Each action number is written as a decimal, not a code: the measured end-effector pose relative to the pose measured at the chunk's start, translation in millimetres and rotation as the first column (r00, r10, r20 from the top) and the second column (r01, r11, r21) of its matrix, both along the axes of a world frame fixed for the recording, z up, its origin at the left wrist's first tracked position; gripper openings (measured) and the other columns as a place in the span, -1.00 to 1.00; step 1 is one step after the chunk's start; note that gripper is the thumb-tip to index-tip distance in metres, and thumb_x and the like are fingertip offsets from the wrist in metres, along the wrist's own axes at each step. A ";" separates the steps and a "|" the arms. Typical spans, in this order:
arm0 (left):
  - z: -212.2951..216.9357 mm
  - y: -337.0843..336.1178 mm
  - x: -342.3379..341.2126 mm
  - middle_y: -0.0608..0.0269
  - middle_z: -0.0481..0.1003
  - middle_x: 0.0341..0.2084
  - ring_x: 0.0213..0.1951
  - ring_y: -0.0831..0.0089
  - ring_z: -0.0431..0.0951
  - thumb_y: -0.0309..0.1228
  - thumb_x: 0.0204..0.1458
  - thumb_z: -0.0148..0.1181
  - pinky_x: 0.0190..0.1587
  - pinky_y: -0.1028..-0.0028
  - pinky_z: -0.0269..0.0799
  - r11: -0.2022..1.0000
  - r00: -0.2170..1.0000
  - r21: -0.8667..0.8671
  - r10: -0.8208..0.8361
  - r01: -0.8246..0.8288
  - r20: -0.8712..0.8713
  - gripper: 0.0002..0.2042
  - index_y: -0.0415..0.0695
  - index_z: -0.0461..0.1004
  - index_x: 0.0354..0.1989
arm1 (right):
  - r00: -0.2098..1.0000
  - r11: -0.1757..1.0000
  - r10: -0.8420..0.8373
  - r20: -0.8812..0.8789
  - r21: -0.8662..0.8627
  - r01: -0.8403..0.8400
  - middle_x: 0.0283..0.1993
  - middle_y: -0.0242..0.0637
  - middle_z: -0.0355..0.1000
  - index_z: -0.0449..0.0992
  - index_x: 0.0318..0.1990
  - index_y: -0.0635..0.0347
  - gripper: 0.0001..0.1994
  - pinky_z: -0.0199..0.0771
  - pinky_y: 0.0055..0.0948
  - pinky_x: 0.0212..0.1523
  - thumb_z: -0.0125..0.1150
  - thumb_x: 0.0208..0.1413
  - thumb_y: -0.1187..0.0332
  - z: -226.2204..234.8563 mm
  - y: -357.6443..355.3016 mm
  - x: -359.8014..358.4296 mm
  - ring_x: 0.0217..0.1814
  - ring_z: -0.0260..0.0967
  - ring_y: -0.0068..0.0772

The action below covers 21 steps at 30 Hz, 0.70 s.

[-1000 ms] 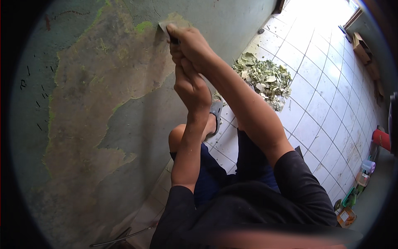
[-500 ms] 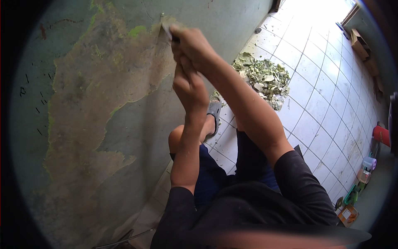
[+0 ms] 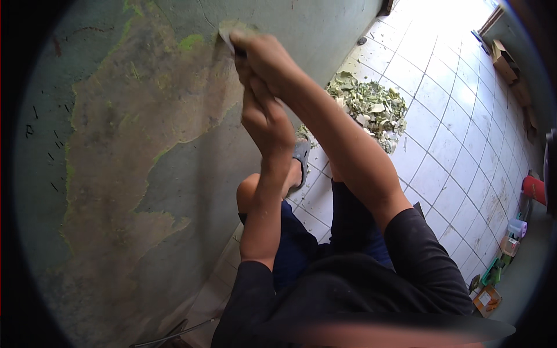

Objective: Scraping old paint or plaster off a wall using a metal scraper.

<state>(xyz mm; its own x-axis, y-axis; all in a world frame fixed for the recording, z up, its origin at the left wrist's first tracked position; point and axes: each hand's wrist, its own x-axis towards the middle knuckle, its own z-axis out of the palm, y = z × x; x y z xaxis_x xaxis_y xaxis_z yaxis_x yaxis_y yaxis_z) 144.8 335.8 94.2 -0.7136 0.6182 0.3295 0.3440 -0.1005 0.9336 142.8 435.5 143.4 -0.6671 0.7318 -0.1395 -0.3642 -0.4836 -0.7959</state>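
Both my hands are closed round a scraper (image 3: 226, 39), its flat metal blade pressed against the wall (image 3: 226, 156). My right hand (image 3: 264, 61) grips it nearest the blade, while my left hand (image 3: 268, 123) is wrapped just below, around the lower part of the handle, which the fingers mostly hide. At the blade, a flake of loosened paint (image 3: 238, 26) stands off the wall. A large bare brownish patch (image 3: 122, 122) with ragged yellow-green edges spreads over the grey-green painted surface to the left of my hands.
A heap of paint chips (image 3: 371, 109) lies on the white tiled floor (image 3: 441, 133), right of my legs. My foot in a grey clog (image 3: 300, 162) stands beside the wall. Along the right side are cardboard boxes (image 3: 506, 64), a red object (image 3: 534, 189) and small containers (image 3: 513, 236).
My hands and the scraper have shifted slightly up and left along the wall. More paint now lifts at the blade.
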 end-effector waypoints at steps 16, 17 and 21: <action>2.6 -1.2 1.7 0.26 0.42 -0.56 -0.50 0.49 0.36 -0.10 0.47 -0.14 -0.42 0.40 0.30 1.000 0.997 0.020 -0.011 0.010 0.079 -0.54 -0.31 0.48 -0.20 | 1.000 1.000 0.008 -0.009 0.006 -0.008 -0.64 -0.49 0.18 0.38 -0.49 0.13 -0.59 0.06 -0.45 -0.63 0.09 0.41 0.12 -0.7 -2.7 2.5 -0.67 0.02 -0.61; 3.2 -2.5 3.5 0.23 0.40 -0.57 -0.52 0.45 0.35 -0.10 0.46 -0.14 -0.42 0.37 0.29 0.999 0.983 0.033 0.012 -0.018 0.183 -0.54 -0.30 0.46 -0.25 | 0.998 0.998 0.033 -0.059 -0.052 -0.037 -0.65 -0.49 0.18 0.38 -0.49 0.14 -0.60 0.07 -0.45 -0.63 0.09 0.42 0.13 0.4 -5.0 2.6 -0.67 0.02 -0.61; 17.3 9.7 -5.9 0.32 0.34 -0.59 -0.52 0.54 0.31 -0.08 0.47 -0.15 -0.45 0.43 0.24 0.999 0.999 0.015 -0.033 0.032 0.010 -0.52 -0.31 0.47 -0.22 | 0.990 1.000 -0.021 -0.138 0.006 0.022 -0.64 -0.49 0.19 0.40 -0.48 0.15 -0.60 0.08 -0.46 -0.65 0.11 0.41 0.13 16.3 4.8 3.3 -0.67 0.03 -0.61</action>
